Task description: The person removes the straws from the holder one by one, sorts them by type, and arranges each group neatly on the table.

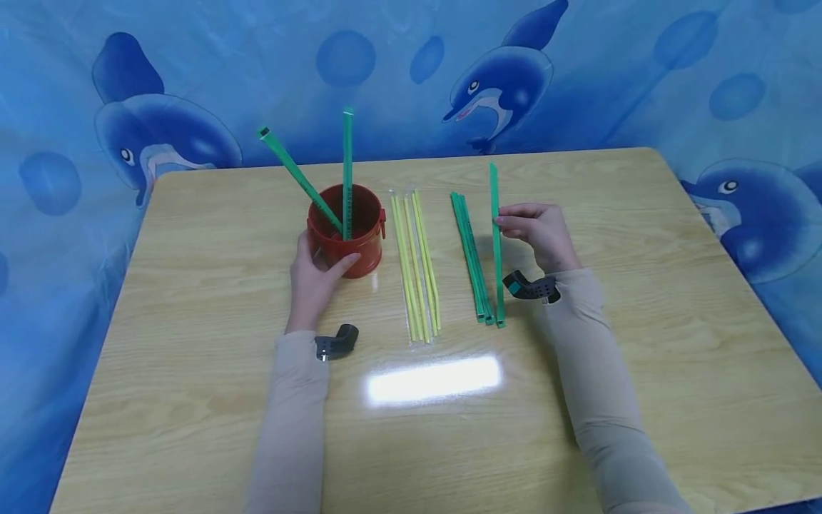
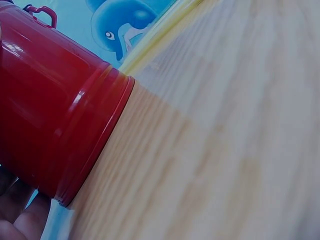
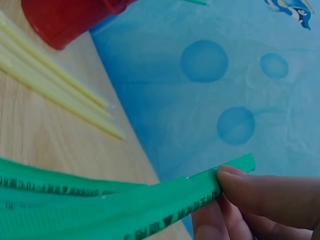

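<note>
My left hand (image 1: 313, 285) grips the side of a red bucket (image 1: 359, 258), thumb across its front; the left wrist view shows fingertips (image 2: 30, 215) beside its base. Two green wrapped straws (image 1: 347, 171) lean inside the bucket and stick out above its rim. Between the thumb and fingers of my right hand (image 1: 539, 232) is another green wrapped straw (image 3: 175, 200), pinched near its upper part. To its left, several green wrapped straws (image 1: 472, 257) lie close together on the table.
Several yellow straws (image 1: 414, 271) in clear wrapping lie on the wooden table (image 1: 193, 371), between the bucket and the green straws. A blue sheet printed with dolphins (image 1: 501, 78) hangs behind the table's back edge.
</note>
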The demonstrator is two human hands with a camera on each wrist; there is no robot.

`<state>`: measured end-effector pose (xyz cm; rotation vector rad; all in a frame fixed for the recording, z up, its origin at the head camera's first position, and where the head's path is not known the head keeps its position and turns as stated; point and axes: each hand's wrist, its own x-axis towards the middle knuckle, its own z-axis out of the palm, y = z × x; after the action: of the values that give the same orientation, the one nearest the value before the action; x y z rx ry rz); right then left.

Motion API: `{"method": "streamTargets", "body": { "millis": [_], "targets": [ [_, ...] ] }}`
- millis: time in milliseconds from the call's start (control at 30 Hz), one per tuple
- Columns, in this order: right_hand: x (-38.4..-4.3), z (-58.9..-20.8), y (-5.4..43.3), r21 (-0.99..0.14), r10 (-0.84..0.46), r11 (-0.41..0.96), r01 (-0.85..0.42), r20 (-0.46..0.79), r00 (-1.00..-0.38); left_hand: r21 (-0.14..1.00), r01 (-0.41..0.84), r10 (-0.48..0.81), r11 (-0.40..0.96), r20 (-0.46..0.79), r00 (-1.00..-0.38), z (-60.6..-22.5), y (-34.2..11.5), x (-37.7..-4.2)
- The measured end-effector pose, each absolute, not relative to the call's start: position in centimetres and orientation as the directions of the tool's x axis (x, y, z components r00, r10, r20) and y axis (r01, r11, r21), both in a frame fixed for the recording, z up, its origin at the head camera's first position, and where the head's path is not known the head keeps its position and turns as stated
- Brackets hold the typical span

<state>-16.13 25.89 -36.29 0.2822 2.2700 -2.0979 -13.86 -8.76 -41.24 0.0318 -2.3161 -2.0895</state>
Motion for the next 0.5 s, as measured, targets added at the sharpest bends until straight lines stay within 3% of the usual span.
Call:
{"method": "streamTargets", "body": {
  "millis": [267,500],
  "targets": [
    [-17.4,-38.1,25.8,-0.942,0.086,0.213,0.261,-0.248,-0.965,0.994,0.014,-0.06,0.111,0.021,-0.998,-41.5,-9.0,-13.3],
    [-18.2,-39.7,26.5,-0.922,0.077,0.208,0.327,-0.318,-0.945,0.993,-0.006,-0.034,0.115,-0.002,-0.999,-40.0,-8.6,-13.3]
  ]
}}
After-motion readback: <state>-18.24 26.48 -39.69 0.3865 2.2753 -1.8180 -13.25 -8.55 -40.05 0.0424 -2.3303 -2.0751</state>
